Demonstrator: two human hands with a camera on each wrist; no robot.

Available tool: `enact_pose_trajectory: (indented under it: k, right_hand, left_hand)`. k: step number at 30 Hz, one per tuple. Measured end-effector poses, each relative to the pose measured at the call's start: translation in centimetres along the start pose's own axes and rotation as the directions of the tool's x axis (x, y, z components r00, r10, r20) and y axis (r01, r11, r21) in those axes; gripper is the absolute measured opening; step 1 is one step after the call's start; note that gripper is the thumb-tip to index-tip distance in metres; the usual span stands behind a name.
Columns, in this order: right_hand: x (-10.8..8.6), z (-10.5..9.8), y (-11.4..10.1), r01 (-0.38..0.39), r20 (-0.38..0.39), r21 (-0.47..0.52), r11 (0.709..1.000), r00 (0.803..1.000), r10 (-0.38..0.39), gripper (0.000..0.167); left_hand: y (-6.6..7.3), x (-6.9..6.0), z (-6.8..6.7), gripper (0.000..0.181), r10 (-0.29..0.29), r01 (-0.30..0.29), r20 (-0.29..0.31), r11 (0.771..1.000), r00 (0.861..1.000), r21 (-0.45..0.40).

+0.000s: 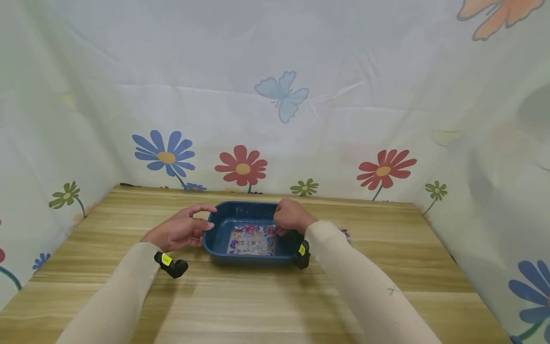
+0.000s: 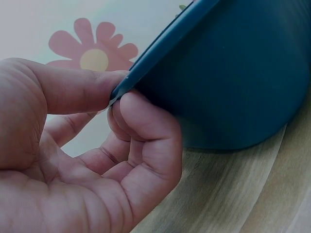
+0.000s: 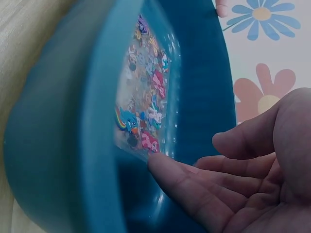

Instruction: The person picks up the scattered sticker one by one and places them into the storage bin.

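Observation:
A blue plastic basin stands on the table in the head view. My left hand pinches its left rim between thumb and curled fingers, as the left wrist view shows of the hand and the basin wall. Flat on the basin floor lies a clear sheet or packet of colourful cartoon pony stickers. Over the right end of the basin, my right hand reaches inside. In the right wrist view, a fingertip of that hand is at the near edge of the sticker packet, thumb apart.
The wooden table runs back to a white cloth printed with flowers and butterflies. A small purple, patterned thing shows partly behind my right forearm, right of the basin. Each wrist wears a black camera.

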State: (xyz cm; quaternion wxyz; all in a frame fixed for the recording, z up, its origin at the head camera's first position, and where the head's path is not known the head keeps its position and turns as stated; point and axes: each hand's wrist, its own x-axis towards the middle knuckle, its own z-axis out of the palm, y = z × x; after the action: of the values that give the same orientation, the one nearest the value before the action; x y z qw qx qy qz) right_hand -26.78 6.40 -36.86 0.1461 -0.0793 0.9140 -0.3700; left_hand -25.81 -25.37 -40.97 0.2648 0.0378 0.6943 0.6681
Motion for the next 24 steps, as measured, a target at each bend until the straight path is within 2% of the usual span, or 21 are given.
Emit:
enact_pose_trajectory:
  k: [5,12,17,24]
  right_hand:
    - [-0.1,-0.6,0.1,0.006,-0.001,0.023,1.0,1.0,-0.006,0.02]
    - [-0.6,-1.7,0.4,-0.019,0.035,0.123,0.992,0.999,0.015,0.032]
    - [-1.2,-2.8,0.8,-0.022,0.053,0.158,0.987,0.998,0.014,0.03]
    - [-1.6,-4.3,1.4,-0.039,0.031,0.145,0.989,0.999,0.035,0.025]
  left_hand:
    - [0.1,0.0,0.0,0.059,-0.002,0.002,-0.003,1.0,1.0,0.007]
    - [0.2,0.0,0.0,0.061,-0.003,0.004,-0.023,0.999,1.0,0.041]
    - [0.2,0.1,0.1,0.063,-0.002,0.003,-0.022,0.999,1.0,0.052]
    - [0.2,0.0,0.1,0.061,-0.004,0.005,-0.014,1.0,1.0,0.028]
